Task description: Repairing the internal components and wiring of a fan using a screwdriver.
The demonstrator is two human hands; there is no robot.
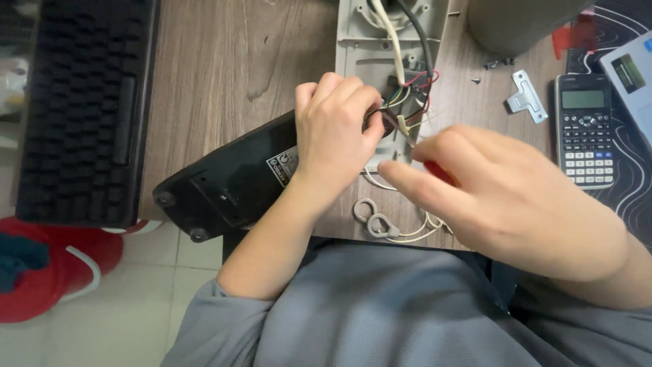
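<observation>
The left hand (336, 132) covers part of the wires (407, 102). The right hand (502, 197), blurred, hides most of a red tool (438, 171). The grey casing (380, 41) and keyboard (85, 102) run past the top edge.

Bare desk (224, 61) left – calculator (585, 129), bracket (527, 96) right

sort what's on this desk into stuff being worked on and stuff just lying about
In hand: grey housing, coloured wires, red-handled tool in right hand, left hand at the wires.
Lying about: calculator, keyboard, metal bracket, loose screws.
</observation>
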